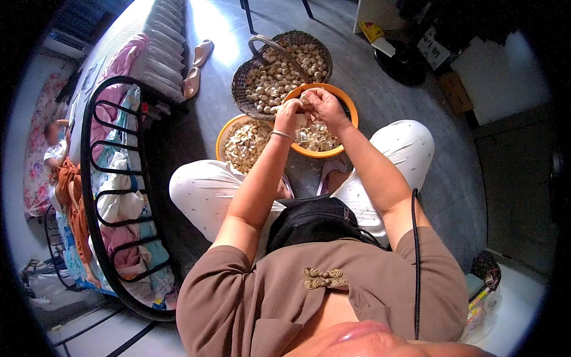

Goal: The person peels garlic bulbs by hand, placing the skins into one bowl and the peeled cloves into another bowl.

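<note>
A grey floor point(452, 172) spreads beneath a bed point(163, 41) that runs along the left side of the room, its black frame point(87, 172) bent around pink, white and blue bedding point(122, 205). Beyond the frame, a second person point(56, 152) in a white top and orange trousers reclines against floral fabric point(35, 169). In the foreground sits the wearer, in a brown top point(267, 285) and speckled white trousers point(404, 146), knees wide, with a black bag point(306, 225) at the waist.

Ahead on the floor stands a wicker basket point(239, 77), its arched handle rising over a heap of pale, garlic-like bulbs point(267, 89). Nearer the wearer are two orange-rimmed bowls side by side: the left bowl point(220, 134) is heaped with pale pieces, and the right bowl point(351, 110) carries pieces and papery scraps. Two pale slippers point(202, 53) lie beside the bed.

The left hand point(288, 116) and right hand point(326, 107) meet above the right bowl, fingers bent and tips together, pinching a small pale piece point(304, 99) that the fingers mostly hide. A bangle point(282, 135) circles the left wrist.
</note>
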`<state>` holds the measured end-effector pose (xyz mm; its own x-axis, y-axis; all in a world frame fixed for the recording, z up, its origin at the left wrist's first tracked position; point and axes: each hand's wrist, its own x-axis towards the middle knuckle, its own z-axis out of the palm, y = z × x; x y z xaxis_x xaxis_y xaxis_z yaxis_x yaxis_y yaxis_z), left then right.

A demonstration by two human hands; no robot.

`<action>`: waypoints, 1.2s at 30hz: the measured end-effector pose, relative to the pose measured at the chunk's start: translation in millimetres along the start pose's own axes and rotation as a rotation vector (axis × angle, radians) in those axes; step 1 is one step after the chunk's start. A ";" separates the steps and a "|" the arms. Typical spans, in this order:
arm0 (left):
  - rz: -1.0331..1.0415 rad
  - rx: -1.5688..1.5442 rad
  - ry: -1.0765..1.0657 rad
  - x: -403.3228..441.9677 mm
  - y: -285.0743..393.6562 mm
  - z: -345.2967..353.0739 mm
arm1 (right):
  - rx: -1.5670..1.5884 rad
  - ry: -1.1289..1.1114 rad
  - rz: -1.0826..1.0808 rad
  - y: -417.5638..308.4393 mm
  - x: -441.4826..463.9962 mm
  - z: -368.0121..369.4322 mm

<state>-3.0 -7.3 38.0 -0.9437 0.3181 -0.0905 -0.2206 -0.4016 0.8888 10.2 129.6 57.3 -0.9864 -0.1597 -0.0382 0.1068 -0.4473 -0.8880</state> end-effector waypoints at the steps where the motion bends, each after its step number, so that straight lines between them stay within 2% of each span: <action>1: -0.035 0.021 -0.023 -3.0 5.0 2.0 | 0.013 0.011 0.002 -0.2 -0.2 0.0; 4: -0.077 0.103 -0.089 -3.3 10.1 -0.3 | -0.092 -0.059 -0.022 -1.6 3.9 -5.5; 6: 0.000 0.272 -0.163 -3.7 12.2 -2.8 | -0.160 -0.086 -0.037 -2.5 5.5 -7.4; 7: -0.126 0.128 -0.091 -3.6 14.0 -1.2 | -0.230 -0.112 -0.052 -3.6 5.0 -7.5; 10: -0.212 0.103 -0.120 -3.2 16.4 -1.8 | -0.280 -0.147 -0.098 -10.1 2.2 -4.1; 13: -0.204 0.106 -0.209 -7.6 17.0 0.0 | -0.392 -0.156 -0.085 -18.9 -2.5 -2.5; 16: -0.196 0.099 -0.252 -9.8 14.8 2.7 | -0.344 -0.168 -0.060 -15.3 -2.4 -3.3; 20: -0.157 0.124 -0.179 -14.6 19.1 14.3 | -0.329 -0.173 -0.049 -13.8 -1.0 -5.4; 22: -0.163 0.100 -0.153 -14.5 19.7 14.3 | -0.041 -0.137 0.016 -12.9 -1.5 -2.6; 25: -0.119 0.023 -0.250 -6.5 11.5 0.4 | -0.073 -0.101 0.093 -13.8 -2.0 -7.7; 27: -0.043 0.307 -0.283 -1.2 11.9 -4.7 | -0.083 -0.073 0.095 -11.1 -1.1 -7.6; 28: -0.043 0.306 -0.284 -1.7 13.8 -3.6 | -0.093 -0.045 0.098 -10.3 -0.9 -7.3; 30: -0.212 0.328 -0.212 -2.7 18.1 -1.8 | -0.113 -0.042 0.111 -11.2 -2.8 -6.3; 32: -0.231 0.319 -0.241 -1.5 16.3 -3.6 | -0.131 -0.043 0.126 -10.7 -2.7 -3.9; 36: -0.216 0.298 -0.143 0.0 7.8 -2.4 | -0.222 -0.060 0.087 -4.5 0.5 -0.8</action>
<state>-5.3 -12.5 43.9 -0.8347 0.4931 -0.2451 -0.3097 -0.0523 0.9494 9.1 132.3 60.9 -0.9649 -0.2439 -0.0973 0.1540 -0.2259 -0.9619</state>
